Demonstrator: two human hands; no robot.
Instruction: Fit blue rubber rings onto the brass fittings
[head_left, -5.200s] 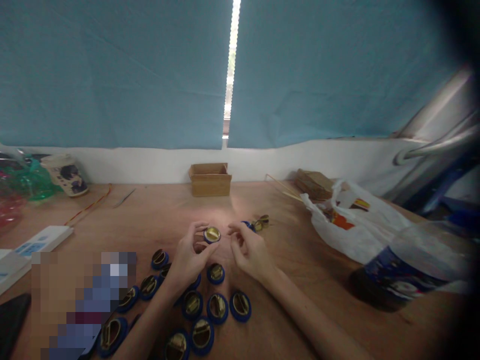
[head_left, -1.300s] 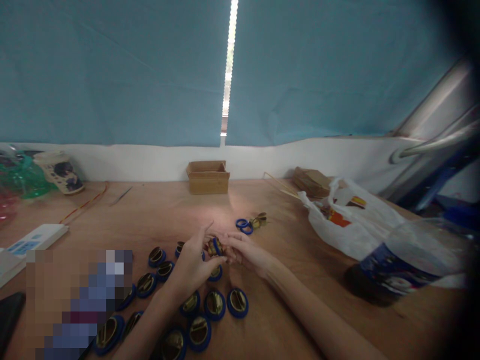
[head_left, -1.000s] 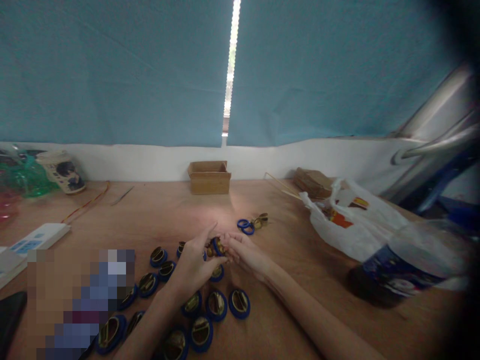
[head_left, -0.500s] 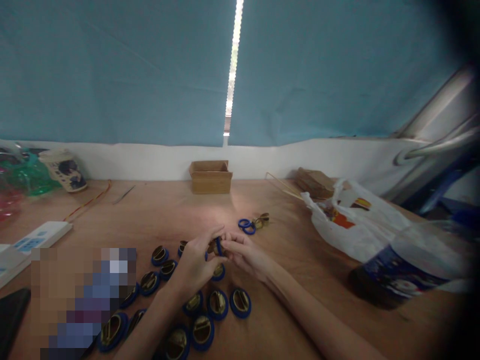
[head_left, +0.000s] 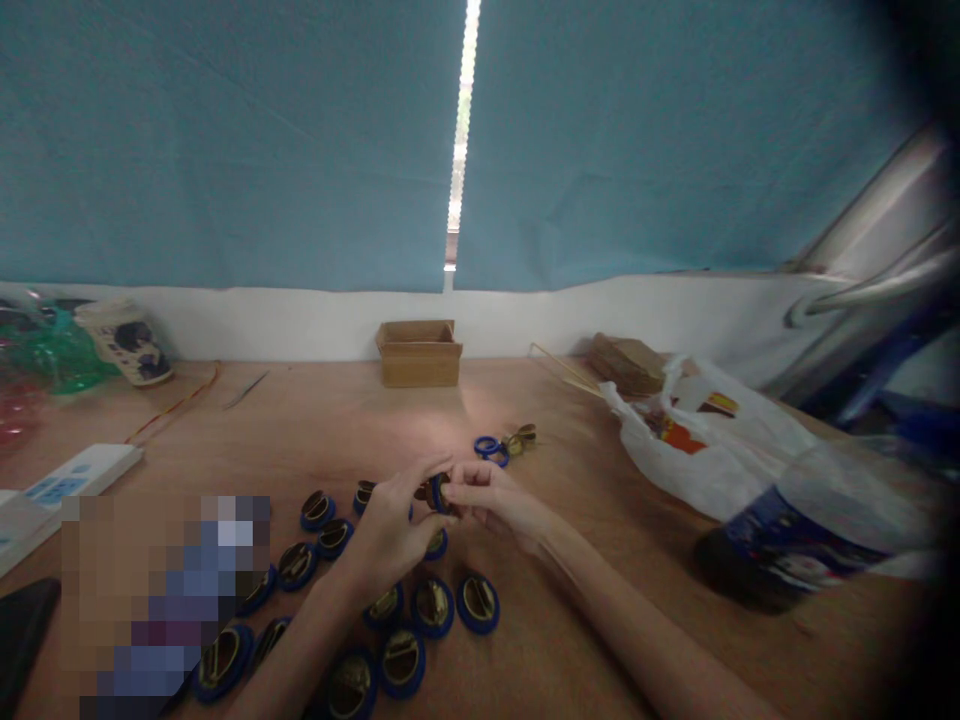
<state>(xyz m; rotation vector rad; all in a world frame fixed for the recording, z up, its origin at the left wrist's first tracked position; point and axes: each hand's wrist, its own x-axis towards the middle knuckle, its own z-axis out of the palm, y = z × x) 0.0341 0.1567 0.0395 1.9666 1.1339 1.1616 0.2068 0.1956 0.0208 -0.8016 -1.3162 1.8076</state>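
Note:
Between my hands is a round, blue-rimmed brooch (head_left: pixel 440 493) with a gold-coloured back, tilted on edge above the table. Curved around its left side, my left hand (head_left: pixel 394 520) pinches it between thumb and fingers. The fingertips of my right hand (head_left: pixel 499 498) press on its right side. Several similar brooches lie below and left of my hands, gold pin backs upward, such as one brooch (head_left: pixel 478 602) below my right wrist. Past my fingertips, blue rings (head_left: pixel 491 450) lie beside loose gold-coloured metal pieces (head_left: pixel 519 440).
A cardboard box (head_left: pixel 420 365) stands against the white wall base. To the right are a white plastic bag (head_left: pixel 697 480) and a large bottle (head_left: pixel 795 550) on its side. A power strip (head_left: pixel 82 480), paper cup (head_left: pixel 131 345) and tweezers (head_left: pixel 246 388) lie left.
The held brooch has turned slightly, and my right fingers have shifted a little on it. The view has drifted slightly; the things on the table have stayed in place.

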